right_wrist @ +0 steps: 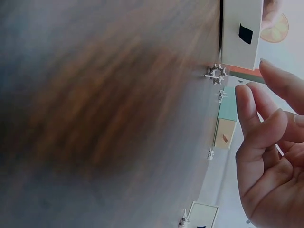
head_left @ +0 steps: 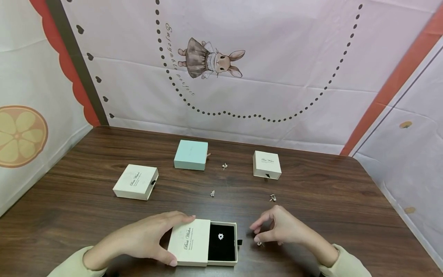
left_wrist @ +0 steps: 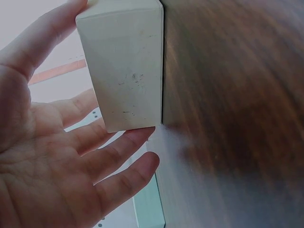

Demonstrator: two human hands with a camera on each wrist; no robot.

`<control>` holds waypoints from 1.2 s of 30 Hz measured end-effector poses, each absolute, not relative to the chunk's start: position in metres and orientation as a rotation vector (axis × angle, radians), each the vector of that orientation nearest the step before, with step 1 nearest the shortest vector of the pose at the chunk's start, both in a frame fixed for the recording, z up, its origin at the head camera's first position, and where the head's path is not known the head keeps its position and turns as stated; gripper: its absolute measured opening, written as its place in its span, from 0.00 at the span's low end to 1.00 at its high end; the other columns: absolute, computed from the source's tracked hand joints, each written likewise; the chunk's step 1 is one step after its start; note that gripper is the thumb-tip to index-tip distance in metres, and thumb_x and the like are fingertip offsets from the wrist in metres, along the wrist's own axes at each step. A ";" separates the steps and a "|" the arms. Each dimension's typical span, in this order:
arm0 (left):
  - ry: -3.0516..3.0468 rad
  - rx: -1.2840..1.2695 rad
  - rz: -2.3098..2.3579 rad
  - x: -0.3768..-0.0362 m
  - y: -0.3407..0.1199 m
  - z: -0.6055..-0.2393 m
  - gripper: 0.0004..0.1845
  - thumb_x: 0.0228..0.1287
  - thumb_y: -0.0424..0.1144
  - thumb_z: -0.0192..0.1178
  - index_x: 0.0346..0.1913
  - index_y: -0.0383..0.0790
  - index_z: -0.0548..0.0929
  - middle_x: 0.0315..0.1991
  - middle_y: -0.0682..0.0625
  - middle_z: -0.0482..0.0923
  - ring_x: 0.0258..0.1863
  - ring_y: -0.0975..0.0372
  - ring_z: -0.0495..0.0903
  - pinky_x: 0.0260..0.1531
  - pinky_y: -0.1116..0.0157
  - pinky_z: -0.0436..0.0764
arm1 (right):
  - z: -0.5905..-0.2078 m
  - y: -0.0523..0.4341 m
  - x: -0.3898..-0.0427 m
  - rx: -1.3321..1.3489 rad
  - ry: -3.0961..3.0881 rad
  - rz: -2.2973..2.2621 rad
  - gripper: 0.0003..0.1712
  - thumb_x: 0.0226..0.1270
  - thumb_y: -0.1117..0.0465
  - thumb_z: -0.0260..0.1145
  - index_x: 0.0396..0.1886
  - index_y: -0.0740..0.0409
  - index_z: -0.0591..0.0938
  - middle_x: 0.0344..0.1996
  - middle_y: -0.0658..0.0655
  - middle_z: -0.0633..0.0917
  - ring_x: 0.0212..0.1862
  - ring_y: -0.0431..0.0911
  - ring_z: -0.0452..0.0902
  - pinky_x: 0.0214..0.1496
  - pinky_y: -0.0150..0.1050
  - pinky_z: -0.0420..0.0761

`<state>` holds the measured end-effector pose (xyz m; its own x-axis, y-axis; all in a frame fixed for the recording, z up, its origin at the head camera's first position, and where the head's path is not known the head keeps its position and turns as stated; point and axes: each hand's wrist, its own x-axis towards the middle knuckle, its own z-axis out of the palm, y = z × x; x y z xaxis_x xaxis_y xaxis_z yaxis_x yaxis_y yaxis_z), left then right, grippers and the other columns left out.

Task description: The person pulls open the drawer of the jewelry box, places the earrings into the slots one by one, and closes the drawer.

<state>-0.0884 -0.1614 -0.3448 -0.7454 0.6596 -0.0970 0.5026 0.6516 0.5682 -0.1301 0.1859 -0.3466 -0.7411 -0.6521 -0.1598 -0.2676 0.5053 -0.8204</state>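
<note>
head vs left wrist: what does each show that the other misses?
Head only: the drawer slid out of the cream box with an earring on black foam, the right hand beside it, loose earrings, and three more boxes on the table.
Left wrist only: the box's plain end face and the palm up close.
Both: the left hand in a grip on the cream box.

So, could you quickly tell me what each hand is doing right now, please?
Left hand: grips the sleeve of the open cream drawer box.
Right hand: fingers loosely curled, holding nothing, above a small earring.
</note>
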 end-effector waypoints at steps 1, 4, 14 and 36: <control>2.576 0.936 0.756 -0.089 -0.161 -0.345 0.45 0.43 0.60 0.67 0.66 0.50 0.64 0.61 0.51 0.67 0.57 0.57 0.68 0.52 0.54 0.69 | -0.347 0.186 -0.130 -0.757 2.295 -1.136 0.12 0.48 0.61 0.72 0.34 0.61 0.86 0.27 0.51 0.83 0.08 0.31 0.61 0.09 0.28 0.66; 2.576 0.936 0.759 -0.089 -0.162 -0.345 0.45 0.43 0.60 0.66 0.66 0.50 0.64 0.60 0.52 0.67 0.57 0.57 0.68 0.52 0.54 0.69 | -0.348 0.187 -0.130 -0.771 2.296 -1.115 0.11 0.48 0.61 0.72 0.34 0.61 0.86 0.27 0.49 0.83 0.08 0.30 0.61 0.09 0.28 0.67; 2.580 0.927 0.750 -0.087 -0.161 -0.345 0.45 0.42 0.59 0.67 0.66 0.51 0.64 0.60 0.53 0.67 0.57 0.58 0.68 0.52 0.55 0.70 | -0.350 0.188 -0.129 -0.801 2.345 -0.992 0.10 0.45 0.62 0.73 0.31 0.56 0.86 0.24 0.43 0.82 0.08 0.30 0.61 0.08 0.31 0.69; 2.583 0.953 0.745 -0.091 -0.161 -0.347 0.46 0.42 0.60 0.67 0.66 0.49 0.64 0.60 0.51 0.67 0.57 0.57 0.68 0.51 0.56 0.70 | -0.351 0.184 -0.128 -0.856 2.384 -0.874 0.04 0.44 0.65 0.72 0.19 0.52 0.84 0.15 0.38 0.77 0.08 0.28 0.61 0.08 0.28 0.68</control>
